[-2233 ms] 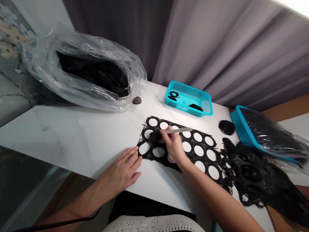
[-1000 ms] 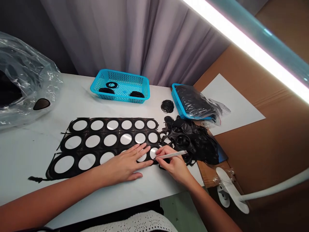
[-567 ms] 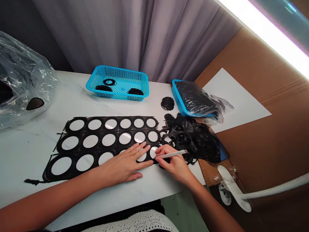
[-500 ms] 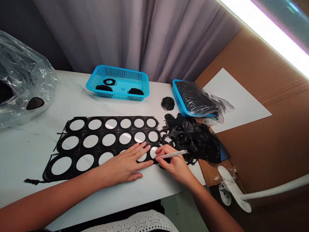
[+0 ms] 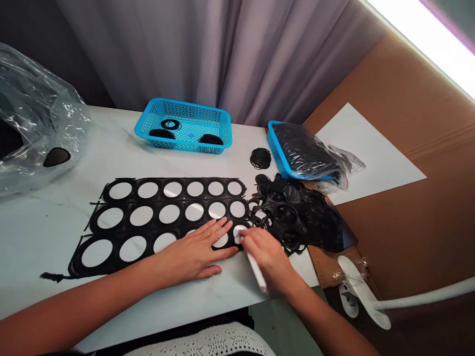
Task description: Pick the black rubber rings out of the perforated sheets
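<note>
Grey curtain folds [image 5: 178, 59] hang behind a white tabletop [image 5: 107, 148], and in the head view, the only one, a black sheet [image 5: 150, 228] lies flat near the table's front edge. The left hand [image 5: 200, 252] rests palm down on its lower right part, fingers spread; the right hand [image 5: 265, 249] pinches a white stick [image 5: 257, 272] at the last opening of the nearest row, the working tip hidden by the fingers. Should the left palm press too lightly, the thin sheet could pucker or tear under the stick; a slip might carry the tip into the spread fingers just beside it, and the scrap pile [image 5: 308, 222] crowding the right edge could snag. Counted: eighteen white rounds [image 5: 120, 190] in three rows of six, some partly covered by the left hand; one stick; two blue baskets [image 5: 144, 123], the farther left holding three black bundles [image 5: 211, 140], the other bearing one bag of dark material [image 5: 306, 153]; one black coil [image 5: 261, 158] between basket and scraps; one clear plastic bag [image 5: 70, 118] at far left with one dark oval [image 5: 57, 156] near its edge. Scraps overlap too much to number.
</note>
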### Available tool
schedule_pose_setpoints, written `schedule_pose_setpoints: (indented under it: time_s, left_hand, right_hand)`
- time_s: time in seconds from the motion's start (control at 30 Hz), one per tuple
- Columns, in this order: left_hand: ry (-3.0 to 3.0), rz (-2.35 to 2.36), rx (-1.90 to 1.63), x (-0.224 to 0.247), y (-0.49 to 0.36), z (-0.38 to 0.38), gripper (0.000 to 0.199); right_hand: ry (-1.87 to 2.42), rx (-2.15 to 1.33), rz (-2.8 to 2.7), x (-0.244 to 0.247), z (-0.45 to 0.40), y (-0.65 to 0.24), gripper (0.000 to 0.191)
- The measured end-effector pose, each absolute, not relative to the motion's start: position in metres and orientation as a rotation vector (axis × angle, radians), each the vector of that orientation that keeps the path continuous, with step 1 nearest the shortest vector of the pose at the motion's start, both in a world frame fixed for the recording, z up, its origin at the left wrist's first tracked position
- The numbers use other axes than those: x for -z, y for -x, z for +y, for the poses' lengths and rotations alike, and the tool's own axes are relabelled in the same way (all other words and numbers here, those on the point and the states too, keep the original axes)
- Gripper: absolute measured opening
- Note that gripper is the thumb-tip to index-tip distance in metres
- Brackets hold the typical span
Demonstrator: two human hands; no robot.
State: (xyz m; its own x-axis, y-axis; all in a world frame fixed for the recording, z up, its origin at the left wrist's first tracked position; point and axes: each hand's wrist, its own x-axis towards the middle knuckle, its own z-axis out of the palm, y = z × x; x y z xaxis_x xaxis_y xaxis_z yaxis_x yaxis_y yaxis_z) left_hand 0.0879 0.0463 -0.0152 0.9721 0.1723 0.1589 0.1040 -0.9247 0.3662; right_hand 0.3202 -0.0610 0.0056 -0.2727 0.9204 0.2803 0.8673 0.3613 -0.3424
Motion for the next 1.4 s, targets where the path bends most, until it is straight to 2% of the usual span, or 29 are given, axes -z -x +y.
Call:
schedule_pose_setpoints:
  time_s: [0.13, 0.2, 0.3, 0.47, 0.73, 1.03, 1.27, 1.4]
  left_hand:
    - [-2.767, 0.202, -0.230, 0.009, -0.087, 0.046, 0.063]
    - [-2.777, 0.194, -0.228, 0.004, -0.087, 0.046, 0.060]
    - [-2.795, 0.199, -0.230, 0.001, -0.089, 0.049, 0.060]
    - [-2.845, 0.471, -0.303, 0.010, -0.101, 0.060, 0.058]
    - [-2.832, 0.499, -0.282, 0.021, -0.104, 0.064, 0.059]
    - [-2.792, 0.496, -0.313, 0.023, -0.103, 0.064, 0.055]
    - [-2.818, 0.511, -0.245, 0.019, -0.105, 0.064, 0.058]
    - [-2.785, 0.527, -0.259, 0.022, -0.105, 0.063, 0.056]
  right_hand:
    - [1.854, 0.134, -1.606, -0.026, -0.034, -0.366, 0.018]
    - [1.927, 0.115, -1.380, -0.037, -0.020, -0.380, 0.015]
    - [1.844, -0.258, -1.397, -0.043, -0.003, -0.374, 0.015]
    - [1.580, -0.827, -1.632, -0.023, 0.011, -0.339, 0.012]
    - [1.577, -0.972, -1.613, -0.009, 0.011, -0.336, 0.011]
    - [1.565, -0.875, -1.713, -0.007, 0.008, -0.336, 0.013]
    - [1.526, -0.206, -2.300, -0.002, -0.014, -0.320, 0.016]
    - [1.624, -0.016, -2.229, -0.013, 0.007, -0.340, 0.019]
